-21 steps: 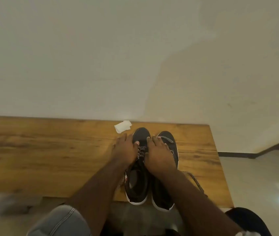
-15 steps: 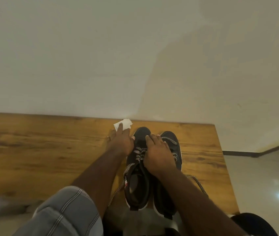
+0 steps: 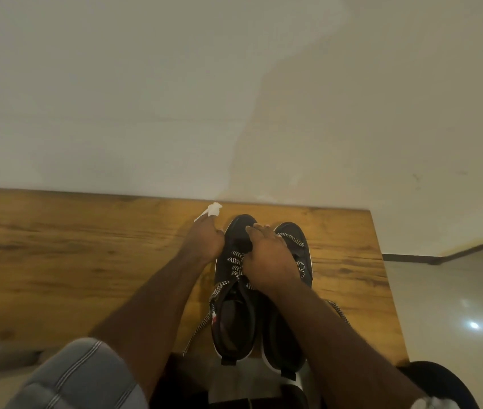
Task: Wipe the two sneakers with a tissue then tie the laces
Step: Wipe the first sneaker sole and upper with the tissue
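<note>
Head view: the left hand (image 3: 205, 240) pinches the white tissue (image 3: 212, 209) at the far edge of the tabletop (image 3: 86, 261), while the right hand (image 3: 267, 258) lies with fingers spread over the two sneakers (image 3: 236, 305) standing side by side just right of it. The wiping looks about to start, so the tissue must next be brought right onto a shoe. The loose laces (image 3: 236, 261) are partly hidden under the right hand, and the sneakers' heels overhang the near edge.

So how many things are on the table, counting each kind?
Black sneakers with black-and-white patterned laces: 2
Crumpled white tissue: 1, gripped by the left hand
Total: 3 on the brown wooden table
</note>
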